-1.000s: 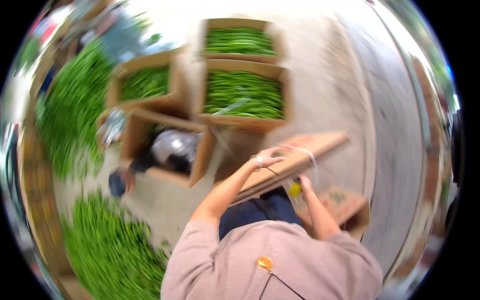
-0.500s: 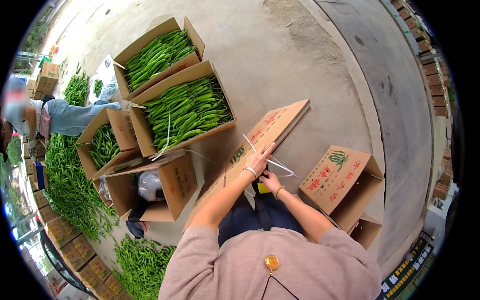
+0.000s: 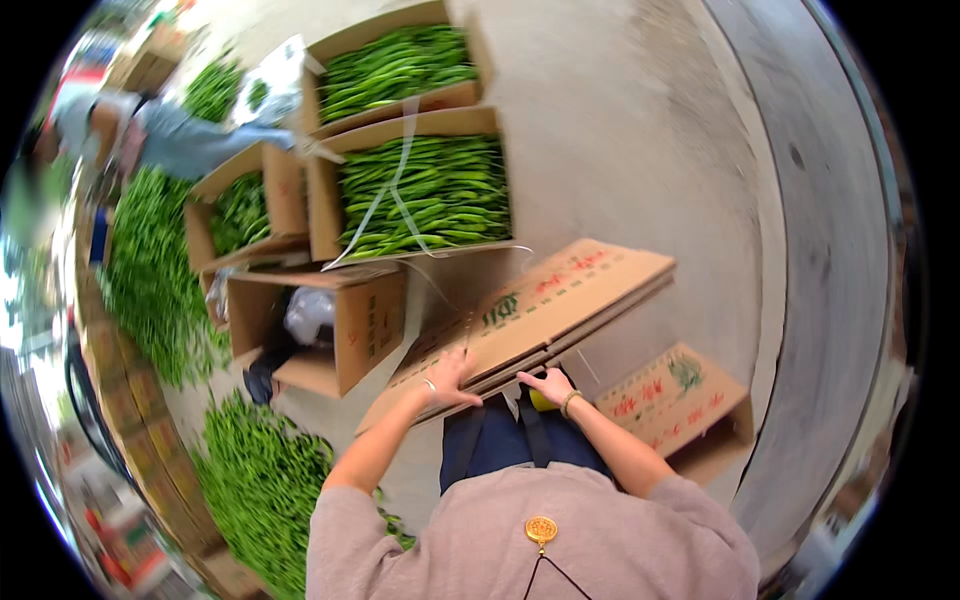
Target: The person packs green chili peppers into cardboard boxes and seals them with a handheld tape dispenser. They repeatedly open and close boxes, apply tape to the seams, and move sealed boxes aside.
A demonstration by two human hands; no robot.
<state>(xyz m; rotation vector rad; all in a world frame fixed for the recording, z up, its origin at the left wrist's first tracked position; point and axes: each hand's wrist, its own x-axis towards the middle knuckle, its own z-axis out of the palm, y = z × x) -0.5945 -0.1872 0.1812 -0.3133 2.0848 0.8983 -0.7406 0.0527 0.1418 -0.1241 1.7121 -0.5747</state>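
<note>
A stack of flattened cardboard boxes [image 3: 560,295] leans at a slant in front of my legs, its layered edge toward me. My left hand [image 3: 450,378] lies on its upper face near that edge, fingers stretched and thumb apart. At the edge is my right hand [image 3: 548,386], with thumb and forefinger spread, touching or very close to the cardboard; its other fingers are partly hidden. White strapping [image 3: 395,185] lies over an open carton [image 3: 505,170] of green chili peppers [image 3: 425,195]. A thin pale strand hangs near my right hand.
Another pepper-filled carton [image 3: 483,50] stands farther off, a smaller one [image 3: 285,190] to the left. A carton [image 3: 370,325] holds a clear plastic bag. Loose peppers [image 3: 260,480] heap on the floor at left. An open carton [image 3: 660,405] sits right. A person [image 3: 170,135] bends at far left.
The white strapping has left my hands, and more strapping now lies over the pepper carton. My left hand has moved left along the stack. The view has shifted and is blurred.
</note>
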